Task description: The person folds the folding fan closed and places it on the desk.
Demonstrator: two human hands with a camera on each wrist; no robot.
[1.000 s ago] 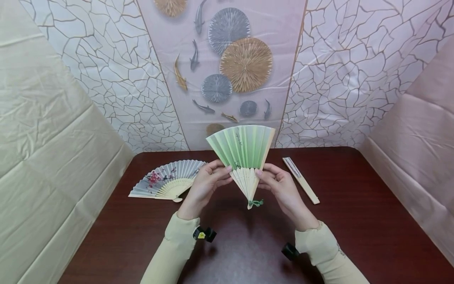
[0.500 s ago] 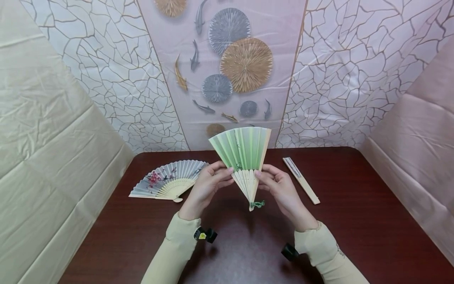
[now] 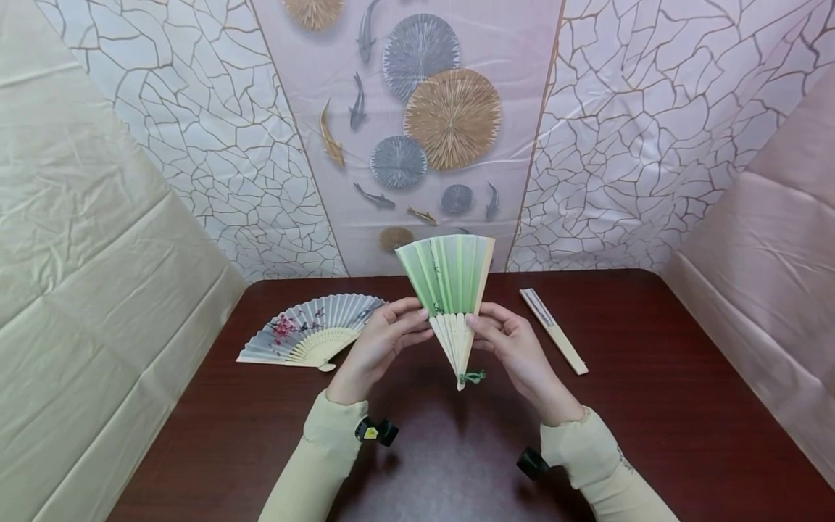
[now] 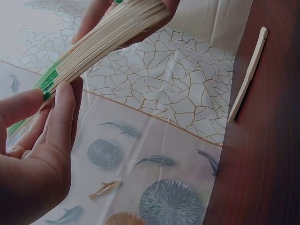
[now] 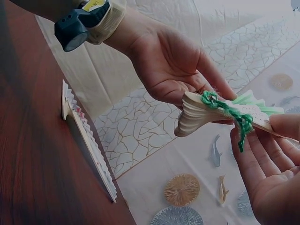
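A green folding fan [image 3: 450, 279], partly spread, is held up above the table between both hands. My left hand [image 3: 385, 337] pinches its left edge, thumb in front and fingers behind. On the opposite edge my right hand [image 3: 512, 344] pinches the outer rib the same way. The pale ribs meet at the bottom, where a green cord [image 5: 241, 119] hangs from the pivot in the right wrist view. In the left wrist view the stacked ribs [image 4: 112, 40] show edge-on.
A spread grey fan with pink blossoms [image 3: 293, 330] lies on the table at the left, partly hidden by the left hand. A folded fan [image 3: 554, 332] lies at the right. The dark red table [image 3: 685, 406] ends at a patterned cloth backdrop [image 3: 607, 145].
The green fan has narrowed; its left edge has moved right, and the leaf now spans a smaller angle. Both hands have drawn slightly closer together. The fans on the table have not moved.
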